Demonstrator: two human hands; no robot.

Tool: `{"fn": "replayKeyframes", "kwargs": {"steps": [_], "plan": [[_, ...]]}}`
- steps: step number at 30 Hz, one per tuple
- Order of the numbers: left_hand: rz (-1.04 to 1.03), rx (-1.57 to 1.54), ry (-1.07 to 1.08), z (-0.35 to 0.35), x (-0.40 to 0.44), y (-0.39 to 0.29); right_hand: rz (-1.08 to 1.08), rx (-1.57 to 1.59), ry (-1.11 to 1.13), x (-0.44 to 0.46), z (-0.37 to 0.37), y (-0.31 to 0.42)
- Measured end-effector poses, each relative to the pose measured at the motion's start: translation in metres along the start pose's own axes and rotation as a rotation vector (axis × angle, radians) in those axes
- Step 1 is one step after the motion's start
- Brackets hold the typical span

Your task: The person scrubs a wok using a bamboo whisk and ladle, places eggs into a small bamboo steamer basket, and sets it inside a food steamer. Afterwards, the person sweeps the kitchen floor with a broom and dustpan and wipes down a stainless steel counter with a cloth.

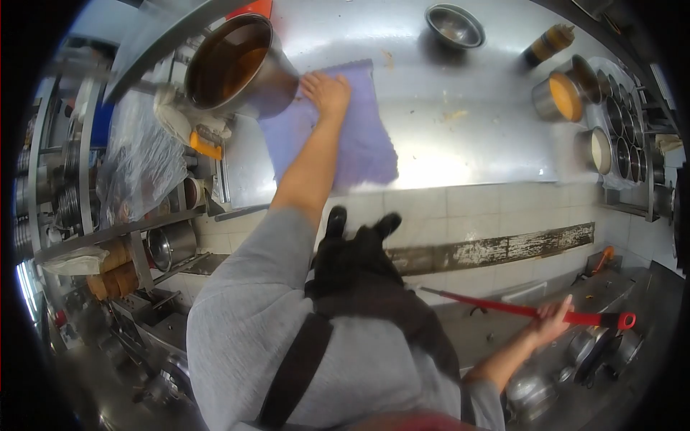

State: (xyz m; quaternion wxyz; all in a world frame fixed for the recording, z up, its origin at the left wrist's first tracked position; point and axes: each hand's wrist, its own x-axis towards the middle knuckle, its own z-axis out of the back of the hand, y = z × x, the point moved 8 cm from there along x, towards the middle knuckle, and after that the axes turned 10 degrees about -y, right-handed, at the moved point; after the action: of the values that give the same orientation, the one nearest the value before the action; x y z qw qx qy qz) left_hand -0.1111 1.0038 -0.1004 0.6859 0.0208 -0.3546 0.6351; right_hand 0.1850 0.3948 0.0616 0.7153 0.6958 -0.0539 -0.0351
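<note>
My left hand (327,93) lies flat on a purple cloth (366,136), fingers spread and pointing toward a large metal pot (280,82). The cloth is spread on a steel worktop (474,144), partly beside the pot's base. Brown liquid shows inside the pot, and the fingertips are close to its wall; whether they touch it I cannot tell. Off to my right, my right hand (553,321) is closed around a long red-handled tool (496,305) with a ring-shaped end. Its thin far end points toward my legs, and its kind is unclear.
A metal bowl (455,26), a squeeze bottle (550,44) and a pot of orange sauce (560,97) stand on the worktop. Round metal containers (624,122) fill a rack at right. Shelving with a plastic bag (140,154) stands left; pans (532,395) lie lower right.
</note>
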Motion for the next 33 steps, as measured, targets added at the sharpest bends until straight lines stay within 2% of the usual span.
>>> {"fn": "replayKeyframes", "kwargs": {"steps": [2, 4, 6, 7, 9, 11, 13, 14, 16, 18, 20, 21, 23, 25, 27, 28, 30, 32, 33], "plan": [[0.062, 0.161, 0.225, -0.028, -0.005, -0.019, 0.015, 0.0, 0.02, 0.001, -0.002, -0.002], [-0.123, -0.534, 0.472, -0.044, -0.031, -0.089, 0.03, -0.004, 0.044, 0.001, -0.005, 0.0], [-0.594, -0.864, 0.462, -0.002, -0.068, -0.161, 0.014, 0.0, 0.032, -0.001, -0.008, 0.002], [-0.593, -0.864, 0.46, -0.001, -0.071, -0.161, 0.016, 0.0, 0.033, 0.0, -0.007, 0.002], [-0.364, -0.893, 0.217, 0.008, -0.061, -0.145, 0.028, 0.012, 0.047, 0.001, -0.002, 0.001], [-0.24, -0.513, 0.012, 0.0, -0.04, -0.095, 0.03, 0.014, 0.033, 0.002, 0.005, 0.002], [0.022, 0.047, -0.031, -0.01, -0.015, -0.037, 0.029, 0.013, 0.011, 0.001, 0.01, 0.003], [0.014, 0.041, -0.024, -0.029, -0.018, -0.035, 0.015, -0.003, -0.022, 0.0, 0.013, 0.005], [0.08, 0.247, -0.01, -0.053, -0.027, -0.017, -0.005, -0.02, -0.049, -0.002, 0.015, 0.005], [-0.164, -0.038, 0.422, -0.052, -0.055, -0.09, 0.001, -0.033, -0.053, -0.002, 0.01, 0.006], [-0.441, -0.97, 0.526, -0.016, -0.087, -0.157, 0.004, -0.026, -0.033, 0.001, 0.008, 0.002], [-0.442, -0.968, 0.519, -0.008, -0.083, -0.159, 0.01, -0.016, -0.023, 0.002, 0.006, 0.0], [-0.373, -0.89, 0.199, 0.018, -0.064, -0.145, 0.021, -0.012, -0.015, 0.0, 0.003, 0.001], [-0.206, -0.418, -0.058, 0.007, -0.03, -0.078, 0.032, -0.009, -0.015, 0.001, 0.004, 0.002], [0.081, 0.09, -0.133, 0.001, 0.002, -0.006, 0.023, -0.009, -0.016, 0.002, 0.009, 0.002], [0.076, 0.089, -0.127, -0.012, 0.005, -0.003, 0.021, -0.013, -0.023, 0.001, 0.012, 0.003], [0.122, 0.357, -0.143, -0.029, 0.008, 0.009, -0.006, -0.007, -0.031, 0.0, 0.009, 0.003], [-0.038, -0.223, 0.333, -0.051, 0.005, -0.05, -0.002, -0.01, -0.033, -0.001, 0.007, 0.002], [-0.056, -0.646, 0.386, -0.044, -0.008, -0.088, 0.001, -0.01, -0.029, -0.001, 0.006, 0.002]]}}
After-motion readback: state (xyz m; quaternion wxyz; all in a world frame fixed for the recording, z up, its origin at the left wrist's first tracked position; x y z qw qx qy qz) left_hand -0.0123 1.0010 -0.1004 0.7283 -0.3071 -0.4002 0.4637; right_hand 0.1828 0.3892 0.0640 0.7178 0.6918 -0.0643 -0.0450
